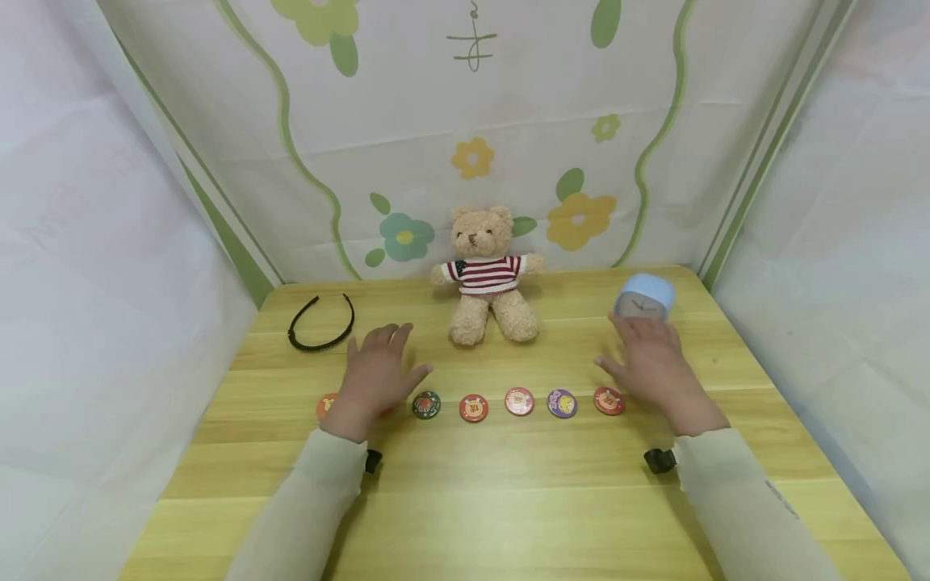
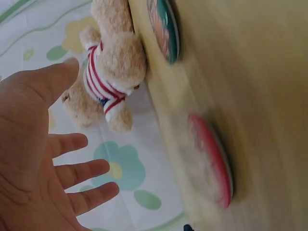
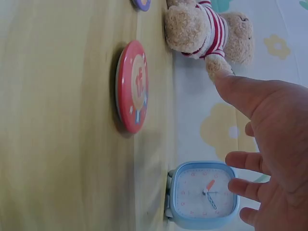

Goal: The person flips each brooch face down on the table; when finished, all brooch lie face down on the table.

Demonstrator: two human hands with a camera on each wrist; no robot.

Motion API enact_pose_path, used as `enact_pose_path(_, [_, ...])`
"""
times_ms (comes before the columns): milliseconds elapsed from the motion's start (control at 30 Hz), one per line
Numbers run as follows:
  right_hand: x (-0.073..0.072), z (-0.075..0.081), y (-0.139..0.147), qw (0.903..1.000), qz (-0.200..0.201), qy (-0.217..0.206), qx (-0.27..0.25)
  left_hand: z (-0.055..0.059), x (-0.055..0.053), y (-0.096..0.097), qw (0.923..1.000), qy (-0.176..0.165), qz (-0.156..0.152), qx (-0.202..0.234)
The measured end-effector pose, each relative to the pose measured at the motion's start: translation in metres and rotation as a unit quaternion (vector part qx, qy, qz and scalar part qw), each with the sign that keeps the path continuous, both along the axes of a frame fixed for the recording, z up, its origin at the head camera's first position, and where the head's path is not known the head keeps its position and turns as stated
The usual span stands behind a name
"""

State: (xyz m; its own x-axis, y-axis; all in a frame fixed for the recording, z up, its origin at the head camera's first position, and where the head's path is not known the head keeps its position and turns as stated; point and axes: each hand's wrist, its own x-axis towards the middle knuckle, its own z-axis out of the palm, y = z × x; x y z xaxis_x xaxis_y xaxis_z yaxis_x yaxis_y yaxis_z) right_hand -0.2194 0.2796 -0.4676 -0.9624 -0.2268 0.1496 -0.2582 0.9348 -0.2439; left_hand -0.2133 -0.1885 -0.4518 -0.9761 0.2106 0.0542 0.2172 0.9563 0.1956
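L grip (image 1: 374, 375), spread, part-hides red badge (image 2: 212, 159), prob. hovering; R grip (image 1: 654, 367), also spread, overlaps clock (image 1: 645, 294); teddy (image 1: 487, 276) sits behind, btwn.

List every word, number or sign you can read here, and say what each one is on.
"优", probably: on the rightmost red badge.
Clock: red numbers round the dial, too small to read surely.
Purple badge: lettering too small to read.
Other badges: marks too small or blurred.
Right sleeve: dark marking, too small.
Line mark high on the back cloth: not readable.
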Motion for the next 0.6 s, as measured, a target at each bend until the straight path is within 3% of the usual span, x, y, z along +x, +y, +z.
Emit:
enact_pose_path(167, [0.003,-0.001,0.009,0.9996,0.012,-0.005,-0.027,-0.007,0.000,0.017,0.9994,0.007,-0.014,0.031])
enact_pose_path(333, [0.005,-0.002,0.015,0.9980,0.017,-0.012,-0.060,-0.015,-0.003,0.042,0.9976,0.025,-0.047,0.044])
enact_pose_path(600, [0.006,-0.010,0.025,0.9921,0.037,-0.047,-0.110,-0.022,-0.003,0.082,0.9931,0.003,-0.093,0.071])
